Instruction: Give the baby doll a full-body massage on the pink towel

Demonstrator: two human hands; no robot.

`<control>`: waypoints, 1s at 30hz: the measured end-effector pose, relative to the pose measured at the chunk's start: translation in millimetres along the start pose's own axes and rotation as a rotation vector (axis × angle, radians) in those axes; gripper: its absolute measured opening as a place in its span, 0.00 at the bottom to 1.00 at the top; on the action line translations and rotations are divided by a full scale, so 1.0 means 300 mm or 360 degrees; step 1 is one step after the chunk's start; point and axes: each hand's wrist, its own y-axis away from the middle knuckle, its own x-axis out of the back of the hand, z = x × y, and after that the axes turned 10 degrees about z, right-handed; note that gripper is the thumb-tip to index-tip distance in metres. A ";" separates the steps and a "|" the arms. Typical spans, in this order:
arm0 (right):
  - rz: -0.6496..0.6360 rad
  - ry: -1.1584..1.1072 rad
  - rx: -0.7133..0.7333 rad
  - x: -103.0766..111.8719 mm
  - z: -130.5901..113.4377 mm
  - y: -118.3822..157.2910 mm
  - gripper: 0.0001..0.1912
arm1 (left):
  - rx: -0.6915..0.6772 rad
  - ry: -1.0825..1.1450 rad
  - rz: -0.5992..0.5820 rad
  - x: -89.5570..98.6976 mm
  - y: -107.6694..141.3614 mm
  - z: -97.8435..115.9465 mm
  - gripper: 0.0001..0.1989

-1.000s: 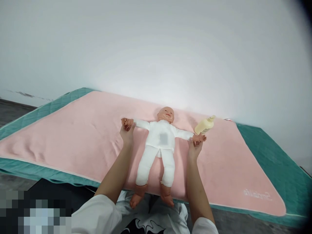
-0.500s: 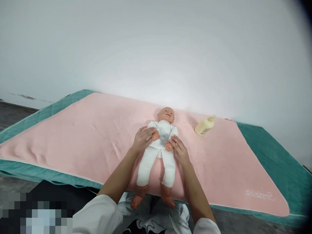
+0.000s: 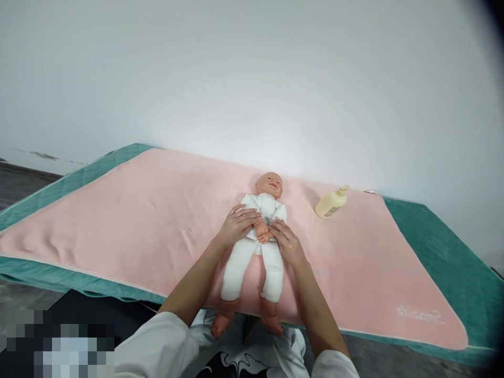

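Note:
A baby doll [image 3: 254,252] with a white cloth body lies on its back on the pink mat [image 3: 149,210], head toward the wall and feet past the near edge. My left hand [image 3: 237,224] rests on the doll's arm at the left of the picture, fingers stretched out flat. On the other arm lies my right hand [image 3: 287,241], its fingers extended too. The doll's two small hands touch over its belly, between my hands. Neither of my hands is closed round anything.
A pale yellow pump bottle [image 3: 331,203] lies tilted on the mat, right of the doll's head. Green quilted padding [image 3: 444,252] shows under the mat. A white wall [image 3: 252,79] rises behind. Something black and a blurred patch are at the lower left.
My left hand has moved a little right and my right hand slightly left. The doll's hands, apart before, have come together over its belly.

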 end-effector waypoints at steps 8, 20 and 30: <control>-0.0016 -0.0029 -0.0046 -0.011 0.011 0.008 0.22 | -0.0097 -0.0002 0.0016 0.008 -0.002 0.004 0.13; 0.0132 -0.0032 -0.0125 -0.016 0.018 0.018 0.20 | 0.0261 0.0209 0.0150 -0.014 0.034 -0.016 0.12; 0.0899 -0.0355 -0.1032 -0.022 0.089 0.014 0.26 | 0.1533 0.0621 0.1064 -0.008 0.050 -0.055 0.21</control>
